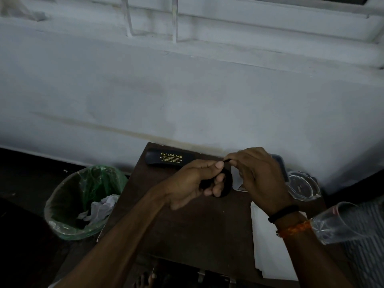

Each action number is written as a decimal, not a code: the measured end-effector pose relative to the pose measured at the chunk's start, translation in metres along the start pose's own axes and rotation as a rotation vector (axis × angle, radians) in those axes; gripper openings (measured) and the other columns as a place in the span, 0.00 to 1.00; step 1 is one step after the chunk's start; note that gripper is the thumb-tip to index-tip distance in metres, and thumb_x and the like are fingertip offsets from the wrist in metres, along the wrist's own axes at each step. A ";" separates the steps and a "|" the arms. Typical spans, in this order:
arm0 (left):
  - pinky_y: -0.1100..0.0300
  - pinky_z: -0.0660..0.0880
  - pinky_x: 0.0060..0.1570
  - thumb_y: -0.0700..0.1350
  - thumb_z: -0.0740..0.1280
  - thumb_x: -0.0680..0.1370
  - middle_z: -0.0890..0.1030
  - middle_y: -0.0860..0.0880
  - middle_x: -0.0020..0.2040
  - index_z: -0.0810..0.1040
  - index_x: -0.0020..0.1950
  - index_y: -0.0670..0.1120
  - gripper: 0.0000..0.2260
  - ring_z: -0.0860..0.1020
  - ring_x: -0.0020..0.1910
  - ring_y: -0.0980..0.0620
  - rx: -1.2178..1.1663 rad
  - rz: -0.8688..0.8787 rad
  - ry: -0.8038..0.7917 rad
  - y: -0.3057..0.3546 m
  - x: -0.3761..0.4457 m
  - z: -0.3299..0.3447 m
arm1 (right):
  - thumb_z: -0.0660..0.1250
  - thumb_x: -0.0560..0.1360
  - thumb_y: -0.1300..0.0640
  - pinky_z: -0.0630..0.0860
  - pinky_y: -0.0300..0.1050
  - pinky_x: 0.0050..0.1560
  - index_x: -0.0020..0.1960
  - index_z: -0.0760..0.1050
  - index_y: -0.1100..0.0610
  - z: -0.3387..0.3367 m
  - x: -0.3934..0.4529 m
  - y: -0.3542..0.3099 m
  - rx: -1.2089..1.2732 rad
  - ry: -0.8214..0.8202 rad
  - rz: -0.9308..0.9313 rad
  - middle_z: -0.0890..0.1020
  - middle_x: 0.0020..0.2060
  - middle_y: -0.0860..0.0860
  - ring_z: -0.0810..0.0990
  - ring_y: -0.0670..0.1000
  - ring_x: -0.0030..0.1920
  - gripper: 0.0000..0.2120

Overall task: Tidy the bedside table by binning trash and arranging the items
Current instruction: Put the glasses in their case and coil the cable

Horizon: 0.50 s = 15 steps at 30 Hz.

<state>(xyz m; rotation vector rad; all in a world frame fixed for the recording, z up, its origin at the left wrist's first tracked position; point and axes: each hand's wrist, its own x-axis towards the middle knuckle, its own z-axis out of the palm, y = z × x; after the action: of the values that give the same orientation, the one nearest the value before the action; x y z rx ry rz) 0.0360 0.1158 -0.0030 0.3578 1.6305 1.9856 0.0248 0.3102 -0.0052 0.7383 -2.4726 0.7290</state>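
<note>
Over the dark wooden bedside table [187, 229] my left hand [193, 183] is closed around a coiled black cable [227, 185]. My right hand [259, 177] pinches the cable's free end between thumb and fingertips just above the left thumb. A black spectacle case [166, 158] with gold lettering lies at the table's back edge, behind my left hand. White paper sheets [268, 246] lie on the table's right side under my right forearm. A bin [68, 204] with a green liner stands on the floor to the left, with crumpled white paper inside.
A clear glass dish [301, 187] sits at the table's back right corner, and a clear tumbler [336, 222] lies tilted to its right. A dark flat object [279, 163] leans against the white wall behind my right hand. My bare toes [145, 280] show below the table.
</note>
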 end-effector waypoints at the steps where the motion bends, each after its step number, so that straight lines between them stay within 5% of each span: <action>1: 0.64 0.69 0.33 0.49 0.60 0.82 0.74 0.45 0.32 0.73 0.39 0.43 0.14 0.70 0.33 0.48 -0.032 -0.004 -0.014 0.001 -0.001 -0.001 | 0.59 0.77 0.61 0.67 0.35 0.56 0.53 0.82 0.55 0.001 -0.001 0.001 0.003 -0.013 0.038 0.84 0.48 0.50 0.76 0.49 0.51 0.14; 3: 0.64 0.71 0.34 0.47 0.60 0.82 0.74 0.45 0.31 0.73 0.39 0.43 0.14 0.69 0.32 0.49 -0.089 -0.004 -0.027 0.002 -0.002 -0.001 | 0.63 0.78 0.61 0.66 0.30 0.56 0.53 0.83 0.51 0.003 -0.002 0.002 0.047 -0.045 0.144 0.81 0.49 0.48 0.74 0.48 0.53 0.11; 8: 0.62 0.71 0.31 0.45 0.58 0.82 0.70 0.44 0.32 0.71 0.39 0.41 0.14 0.66 0.28 0.53 -0.261 0.015 0.012 0.003 0.001 -0.001 | 0.64 0.75 0.49 0.78 0.42 0.52 0.53 0.81 0.47 0.010 -0.002 -0.010 0.377 -0.049 0.334 0.84 0.46 0.45 0.81 0.43 0.49 0.11; 11: 0.64 0.68 0.29 0.46 0.58 0.83 0.70 0.46 0.31 0.71 0.39 0.41 0.14 0.65 0.28 0.54 -0.255 0.024 0.104 -0.002 0.006 0.000 | 0.68 0.77 0.56 0.81 0.50 0.52 0.51 0.83 0.51 0.015 -0.003 -0.016 0.575 0.020 0.478 0.86 0.46 0.47 0.84 0.47 0.48 0.07; 15: 0.64 0.68 0.31 0.46 0.57 0.84 0.71 0.47 0.32 0.71 0.39 0.42 0.15 0.67 0.29 0.54 -0.122 0.076 0.253 -0.009 0.012 0.001 | 0.69 0.76 0.63 0.82 0.44 0.43 0.50 0.84 0.55 0.015 -0.002 -0.025 0.765 0.083 0.573 0.87 0.43 0.51 0.85 0.51 0.44 0.07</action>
<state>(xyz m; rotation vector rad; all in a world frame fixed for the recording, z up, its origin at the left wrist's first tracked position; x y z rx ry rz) 0.0291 0.1245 -0.0135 0.1269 1.6553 2.2513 0.0376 0.2842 -0.0083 0.1924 -2.3034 1.9261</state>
